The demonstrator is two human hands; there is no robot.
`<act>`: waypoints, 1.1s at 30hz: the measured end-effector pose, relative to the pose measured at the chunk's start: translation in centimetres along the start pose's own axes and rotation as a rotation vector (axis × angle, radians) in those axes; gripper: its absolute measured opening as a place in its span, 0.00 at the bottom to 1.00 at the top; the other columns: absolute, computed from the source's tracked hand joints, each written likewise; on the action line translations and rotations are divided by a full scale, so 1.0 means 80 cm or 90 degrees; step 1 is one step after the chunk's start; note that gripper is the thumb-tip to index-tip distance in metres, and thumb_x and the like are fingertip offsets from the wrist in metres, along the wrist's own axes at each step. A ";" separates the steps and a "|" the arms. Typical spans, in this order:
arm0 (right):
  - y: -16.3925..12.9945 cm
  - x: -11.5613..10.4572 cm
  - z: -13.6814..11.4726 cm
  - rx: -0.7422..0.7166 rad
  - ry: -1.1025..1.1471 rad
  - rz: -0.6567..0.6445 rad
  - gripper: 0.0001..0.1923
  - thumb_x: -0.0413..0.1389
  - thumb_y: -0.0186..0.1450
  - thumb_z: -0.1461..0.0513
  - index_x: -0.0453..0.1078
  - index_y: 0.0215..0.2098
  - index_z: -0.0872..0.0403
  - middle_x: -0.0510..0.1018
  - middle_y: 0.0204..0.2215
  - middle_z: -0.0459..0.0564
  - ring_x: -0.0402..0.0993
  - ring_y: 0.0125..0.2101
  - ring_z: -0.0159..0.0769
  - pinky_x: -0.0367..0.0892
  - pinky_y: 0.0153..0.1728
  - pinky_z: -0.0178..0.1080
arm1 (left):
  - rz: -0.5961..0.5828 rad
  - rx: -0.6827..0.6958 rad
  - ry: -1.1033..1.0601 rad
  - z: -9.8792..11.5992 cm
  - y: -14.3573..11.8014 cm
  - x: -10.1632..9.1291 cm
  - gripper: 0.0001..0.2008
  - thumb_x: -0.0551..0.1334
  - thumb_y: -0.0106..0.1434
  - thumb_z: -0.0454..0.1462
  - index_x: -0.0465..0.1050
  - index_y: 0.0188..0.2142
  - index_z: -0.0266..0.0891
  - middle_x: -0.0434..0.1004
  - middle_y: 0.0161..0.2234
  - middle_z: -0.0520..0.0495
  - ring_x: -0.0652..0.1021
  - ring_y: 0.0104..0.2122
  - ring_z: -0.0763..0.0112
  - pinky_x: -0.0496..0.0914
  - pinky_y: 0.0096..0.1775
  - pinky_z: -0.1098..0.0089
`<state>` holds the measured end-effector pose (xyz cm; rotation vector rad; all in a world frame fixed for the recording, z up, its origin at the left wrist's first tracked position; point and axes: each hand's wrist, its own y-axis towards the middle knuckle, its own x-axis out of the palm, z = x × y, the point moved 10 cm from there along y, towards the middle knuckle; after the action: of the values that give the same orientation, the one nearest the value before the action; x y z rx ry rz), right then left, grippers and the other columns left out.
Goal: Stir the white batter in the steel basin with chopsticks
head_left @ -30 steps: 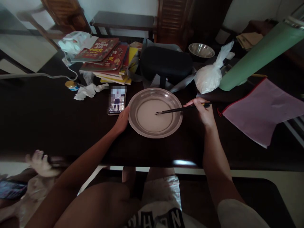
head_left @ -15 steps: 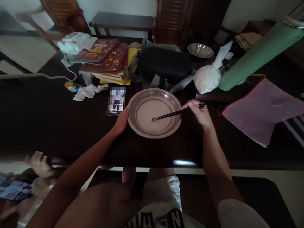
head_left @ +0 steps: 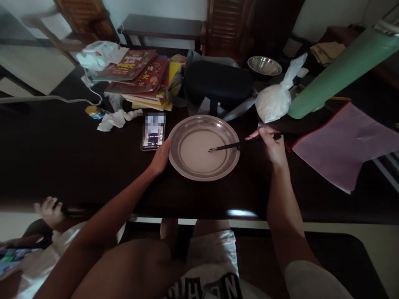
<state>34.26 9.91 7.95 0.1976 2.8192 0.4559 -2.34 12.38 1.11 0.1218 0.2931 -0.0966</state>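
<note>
A wide steel plate (head_left: 187, 124) holding pale whitish liquid sits on the dark table (head_left: 62, 166) in front of me. My left hand (head_left: 161, 158) rests against the plate's left rim. My right hand (head_left: 270, 144) grips dark chopsticks (head_left: 237, 145) at the plate's right side, their tips down in the liquid near the middle. A lit phone (head_left: 153, 133) lies flat just left of the plate, beside my left hand.
Behind the plate stand a black case (head_left: 218, 85), a stack of books (head_left: 140, 79), a knotted white bag (head_left: 276, 101), a small steel bowl (head_left: 264, 65) and a green roll (head_left: 339, 70). A pink pouch (head_left: 343, 143) lies right. Another person's hand (head_left: 48, 209) holds the table's near-left edge.
My right hand has pulled the chopsticks to the right, so their tips sit further right in the liquid. My left hand has stayed on the rim. The other person's hand shifted slightly.
</note>
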 end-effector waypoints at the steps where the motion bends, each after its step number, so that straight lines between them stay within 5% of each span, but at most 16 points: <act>1: 0.000 -0.003 0.001 0.003 0.009 0.015 0.22 0.61 0.69 0.40 0.82 0.28 0.44 0.86 0.27 0.46 0.84 0.32 0.42 0.78 0.41 0.48 | 0.000 -0.001 0.004 0.000 0.000 0.000 0.21 0.52 0.73 0.53 0.66 0.29 0.45 0.76 0.30 0.45 0.79 0.46 0.53 0.75 0.55 0.53; 6: -0.001 0.023 0.001 0.003 0.007 -0.102 0.22 0.62 0.68 0.39 0.83 0.30 0.45 0.87 0.30 0.46 0.86 0.38 0.44 0.78 0.46 0.49 | 0.006 -0.011 -0.005 0.001 -0.001 0.000 0.21 0.51 0.74 0.51 0.62 0.26 0.45 0.73 0.27 0.46 0.79 0.42 0.55 0.76 0.54 0.54; 12: 0.001 0.003 0.004 0.009 0.008 -0.004 0.23 0.60 0.69 0.39 0.81 0.29 0.45 0.86 0.27 0.45 0.85 0.32 0.42 0.79 0.43 0.49 | 0.015 -0.016 0.000 -0.001 -0.001 -0.002 0.21 0.52 0.74 0.50 0.63 0.25 0.45 0.75 0.27 0.46 0.79 0.43 0.55 0.76 0.56 0.54; 16: -0.002 0.027 0.001 0.003 0.000 -0.115 0.23 0.60 0.68 0.39 0.82 0.30 0.45 0.87 0.30 0.46 0.86 0.37 0.43 0.79 0.45 0.49 | 0.012 -0.005 0.014 0.003 0.000 -0.002 0.22 0.52 0.74 0.52 0.65 0.27 0.45 0.77 0.28 0.46 0.79 0.44 0.54 0.76 0.56 0.53; 22: 0.000 0.006 0.007 0.021 0.020 -0.013 0.21 0.61 0.68 0.40 0.82 0.30 0.44 0.86 0.28 0.46 0.85 0.33 0.43 0.79 0.44 0.50 | -0.004 -0.026 0.002 -0.002 -0.002 0.000 0.23 0.51 0.75 0.53 0.67 0.28 0.45 0.77 0.28 0.46 0.80 0.42 0.55 0.77 0.53 0.54; 27: -0.002 0.026 0.000 0.000 0.009 -0.101 0.22 0.62 0.68 0.40 0.82 0.30 0.45 0.88 0.31 0.46 0.86 0.38 0.43 0.79 0.48 0.50 | 0.005 -0.016 0.003 -0.001 -0.002 -0.001 0.24 0.52 0.74 0.55 0.70 0.30 0.44 0.79 0.30 0.45 0.80 0.44 0.54 0.76 0.55 0.52; 33: 0.000 0.003 0.010 0.041 0.029 0.010 0.22 0.62 0.67 0.38 0.82 0.28 0.44 0.85 0.25 0.46 0.85 0.31 0.44 0.80 0.42 0.51 | 0.006 -0.013 -0.014 0.002 -0.001 0.000 0.23 0.52 0.74 0.53 0.69 0.28 0.45 0.80 0.32 0.43 0.80 0.46 0.52 0.76 0.57 0.51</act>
<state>34.29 10.15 7.15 0.2252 2.8809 0.3770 -2.30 12.28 1.23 0.1024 0.2721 -0.0859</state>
